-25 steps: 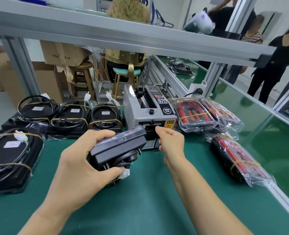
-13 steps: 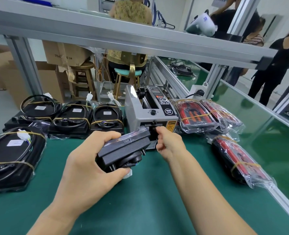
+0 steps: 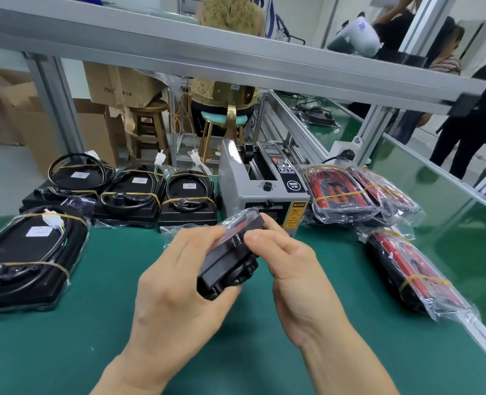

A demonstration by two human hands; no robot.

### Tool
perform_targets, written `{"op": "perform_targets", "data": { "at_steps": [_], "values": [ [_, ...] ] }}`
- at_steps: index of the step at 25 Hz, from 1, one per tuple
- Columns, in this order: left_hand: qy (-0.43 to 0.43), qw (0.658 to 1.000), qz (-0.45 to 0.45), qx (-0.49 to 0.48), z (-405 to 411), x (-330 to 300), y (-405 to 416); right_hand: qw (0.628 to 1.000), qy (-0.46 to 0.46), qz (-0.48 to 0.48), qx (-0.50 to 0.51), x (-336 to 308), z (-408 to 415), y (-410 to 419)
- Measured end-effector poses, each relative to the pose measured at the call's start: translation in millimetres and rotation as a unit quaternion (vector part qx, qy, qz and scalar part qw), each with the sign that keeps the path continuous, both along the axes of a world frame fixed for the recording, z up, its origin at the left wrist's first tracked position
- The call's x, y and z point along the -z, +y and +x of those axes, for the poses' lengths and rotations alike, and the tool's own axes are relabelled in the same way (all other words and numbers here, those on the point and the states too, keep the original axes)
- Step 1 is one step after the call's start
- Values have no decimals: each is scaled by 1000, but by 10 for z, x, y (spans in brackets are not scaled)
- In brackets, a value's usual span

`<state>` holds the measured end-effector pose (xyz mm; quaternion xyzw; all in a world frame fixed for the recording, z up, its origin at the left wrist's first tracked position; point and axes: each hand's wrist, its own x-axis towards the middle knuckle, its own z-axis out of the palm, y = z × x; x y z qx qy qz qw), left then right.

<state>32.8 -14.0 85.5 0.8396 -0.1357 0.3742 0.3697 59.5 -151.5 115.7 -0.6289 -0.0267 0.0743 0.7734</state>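
A black unit (image 3: 225,262) at frame centre over the bench (image 3: 93,337), left hand (image 3: 179,289) with fingers wrapped round its lower end, right hand (image 3: 291,270) with fingers pinching its top, tape dispenser (image 3: 261,189) just behind

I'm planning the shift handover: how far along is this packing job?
Looks done: bagged, banded red-faced units lie right of the tape dispenser. In hand: the left hand grips a black unit in clear film while the right hand pinches its top edge. Probably left: four black units with banded cables sit at the left of the green mat.
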Motion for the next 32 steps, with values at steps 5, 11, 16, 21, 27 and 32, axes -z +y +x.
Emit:
{"op": "perform_targets", "data": {
  "at_steps": [5,11,16,21,27,32],
  "values": [
    [-4,1000,6,-7,0,25,-15,999,-15,-20,24,12,12,36],
    [-3,1000,10,-8,3,20,-9,1000,-18,-10,-5,16,35,-7],
    [2,1000,5,-11,3,4,-3,999,-29,-19,-23,-7,58,-16],
    [1,1000,3,-16,-2,-2,-13,999,-36,-25,-15,-13,51,10],
    [-4,1000,-4,-16,-3,-4,-12,999,-8,2,-31,3,47,-4],
    [-13,1000,-2,-11,3,0,-12,998,-39,-43,-5,-29,45,15]
  ]
}}
